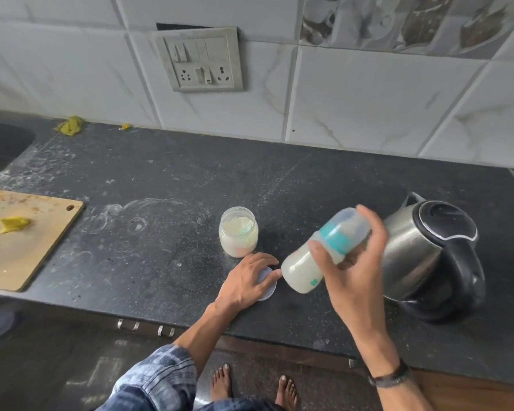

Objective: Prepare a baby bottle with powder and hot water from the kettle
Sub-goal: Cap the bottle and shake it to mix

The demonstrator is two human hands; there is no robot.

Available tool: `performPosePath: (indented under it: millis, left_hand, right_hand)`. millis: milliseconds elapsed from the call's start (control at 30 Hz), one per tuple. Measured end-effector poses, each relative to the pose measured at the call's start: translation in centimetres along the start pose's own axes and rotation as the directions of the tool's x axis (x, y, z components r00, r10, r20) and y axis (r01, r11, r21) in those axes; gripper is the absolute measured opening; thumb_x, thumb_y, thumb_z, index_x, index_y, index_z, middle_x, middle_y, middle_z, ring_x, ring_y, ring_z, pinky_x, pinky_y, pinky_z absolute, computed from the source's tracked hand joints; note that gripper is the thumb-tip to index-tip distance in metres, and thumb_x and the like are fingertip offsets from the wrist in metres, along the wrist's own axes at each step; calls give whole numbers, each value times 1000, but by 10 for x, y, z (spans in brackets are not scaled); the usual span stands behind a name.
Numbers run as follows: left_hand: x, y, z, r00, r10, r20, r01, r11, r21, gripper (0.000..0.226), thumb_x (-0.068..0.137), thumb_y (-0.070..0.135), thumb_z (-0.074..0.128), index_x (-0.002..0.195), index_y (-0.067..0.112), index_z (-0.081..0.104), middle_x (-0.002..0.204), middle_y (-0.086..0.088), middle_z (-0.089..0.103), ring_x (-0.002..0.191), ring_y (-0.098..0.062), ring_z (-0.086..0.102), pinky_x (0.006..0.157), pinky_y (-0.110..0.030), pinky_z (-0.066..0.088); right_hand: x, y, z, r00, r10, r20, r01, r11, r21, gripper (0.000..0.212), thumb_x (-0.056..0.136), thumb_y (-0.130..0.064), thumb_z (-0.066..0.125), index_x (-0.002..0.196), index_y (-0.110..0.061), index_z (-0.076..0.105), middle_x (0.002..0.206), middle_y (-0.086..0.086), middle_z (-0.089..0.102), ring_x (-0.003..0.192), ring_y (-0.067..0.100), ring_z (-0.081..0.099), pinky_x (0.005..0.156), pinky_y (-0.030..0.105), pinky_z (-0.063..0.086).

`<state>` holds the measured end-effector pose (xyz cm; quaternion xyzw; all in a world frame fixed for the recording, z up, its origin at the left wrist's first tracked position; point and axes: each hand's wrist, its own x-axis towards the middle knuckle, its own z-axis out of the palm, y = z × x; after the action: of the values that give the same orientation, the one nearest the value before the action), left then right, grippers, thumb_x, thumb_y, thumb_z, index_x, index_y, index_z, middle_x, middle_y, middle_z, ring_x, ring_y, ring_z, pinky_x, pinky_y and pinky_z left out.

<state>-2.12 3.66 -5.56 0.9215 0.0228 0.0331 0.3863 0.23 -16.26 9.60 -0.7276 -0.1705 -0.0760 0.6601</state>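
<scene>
Mixing step, by the look of it — capped baby bottle (324, 250), milky inside, gripped tilted in the right hand (352, 262) above the counter (161, 179), just in front of the kettle (428, 256). Left hand (247, 277) flat, fingers spread on the jar lid (268, 287) beside the open powder jar (238, 231). Next, probably — lid back onto jar, calling for a pinch and lift.

home kitchen | dark stone counter (161, 179) | tiled wall (368, 99) with sockets (202, 62) | sink (0, 146) far left | chopping board (27, 235) | kettle (428, 256) right
</scene>
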Motion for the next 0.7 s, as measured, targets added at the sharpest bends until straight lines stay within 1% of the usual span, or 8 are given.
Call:
performPosePath:
  millis: [100, 267, 333, 400, 433, 500, 600, 700]
  left_hand:
    - [1, 2, -2, 1000, -10, 8, 10, 1000, 6, 67, 93, 72, 36, 129, 24, 66, 132, 14, 60, 120, -2, 49, 96, -21, 40]
    - [1, -1, 1, 1000, 1, 4, -1, 1000, 0, 64, 92, 72, 37, 125, 24, 67, 131, 15, 61, 121, -3, 50, 100, -26, 44]
    - [1, -2, 2, 1000, -7, 4, 7, 1000, 1, 63, 93, 72, 38, 124, 26, 67, 131, 16, 60, 121, -3, 50, 102, -29, 45]
    - [2, -3, 2, 1000, -15, -1, 15, 1000, 10, 57, 96, 70, 40, 124, 28, 67, 130, 18, 60, 121, -1, 49, 102, -29, 45]
    - [2, -3, 3, 1000, -17, -7, 17, 1000, 13, 54, 97, 68, 42, 123, 28, 67, 130, 19, 60, 121, 1, 49, 102, -27, 44]
    - [2, -4, 3, 1000, -16, -16, 17, 1000, 13, 52, 98, 67, 44, 123, 28, 67, 130, 19, 60, 121, 2, 49, 102, -25, 43]
    - [1, -3, 2, 1000, -2, -5, 2, 1000, -1, 61, 95, 71, 40, 126, 26, 67, 130, 17, 59, 120, 1, 48, 100, -23, 41]
    - [1, -2, 1, 1000, -4, 0, 4, 1000, -1, 57, 96, 68, 42, 125, 25, 67, 131, 16, 60, 121, -1, 49, 101, -24, 42]
  right_hand:
    - [-7, -4, 2, 988, -117, -98, 124, 990, 69, 79, 91, -41, 79, 151, -36, 29, 127, -23, 62, 101, 15, 73, 78, 24, 62]
    - [-9, 12, 5, 1000, -19, -15, 16, 986, -166, 77, 87, -40, 81, 148, -42, 34, 133, -1, 62, 104, 19, 73, 82, 46, 63]
    - [-16, 10, 5, 996, -57, -64, 52, 996, -77, 76, 88, -40, 81, 148, -44, 34, 135, -3, 60, 109, 21, 71, 83, 48, 63]
    - [-17, 2, 4, 966, -165, -198, 178, 983, 49, 79, 90, -39, 81, 151, -38, 30, 145, -5, 52, 119, 24, 66, 89, 44, 63]
    - [-15, 0, 3, 934, -241, -264, 261, 964, 43, 81, 92, -37, 80, 153, -31, 26, 151, -2, 45, 125, 25, 62, 91, 39, 62]
    - [-11, -1, 3, 893, -339, -296, 359, 933, 15, 81, 94, -35, 77, 152, -21, 21, 154, 4, 37, 129, 24, 57, 94, 32, 59]
    - [-6, -17, 7, 957, -221, -188, 240, 967, 86, 79, 89, -46, 79, 149, -30, 30, 140, -8, 50, 116, 13, 64, 89, 28, 60]
    - [-5, -27, 2, 886, -344, -311, 379, 924, 57, 80, 92, -42, 78, 148, -15, 28, 142, 6, 41, 123, 12, 55, 94, 26, 55]
